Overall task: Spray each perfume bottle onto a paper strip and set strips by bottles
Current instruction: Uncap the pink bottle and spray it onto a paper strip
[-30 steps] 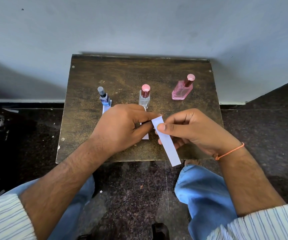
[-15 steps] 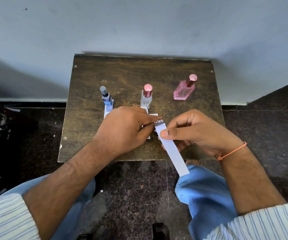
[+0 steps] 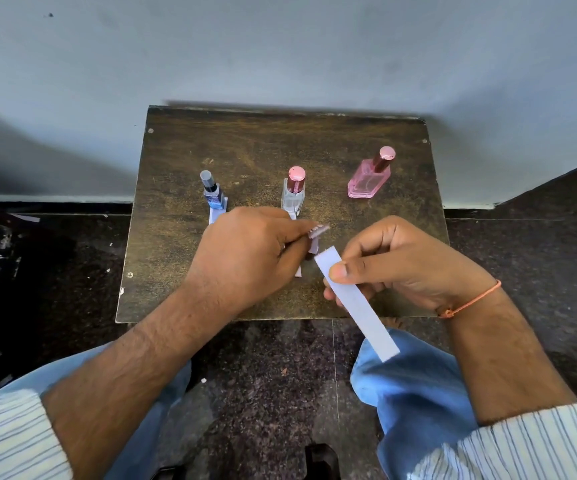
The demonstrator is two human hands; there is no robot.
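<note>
White paper strip (image 3: 356, 303) pinched in right hand (image 3: 408, 268), beside left hand (image 3: 245, 258)

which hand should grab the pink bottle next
Left, probably. The right hand pinches the long strip to be sprayed; the left hand holds only a small torn piece. The pink bottle has no strip beside it, though it stands nearer the right hand.

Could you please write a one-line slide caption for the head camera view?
Right hand holds a paper strip, left hand pinches a torn scrap, three perfume bottles behind.
</note>
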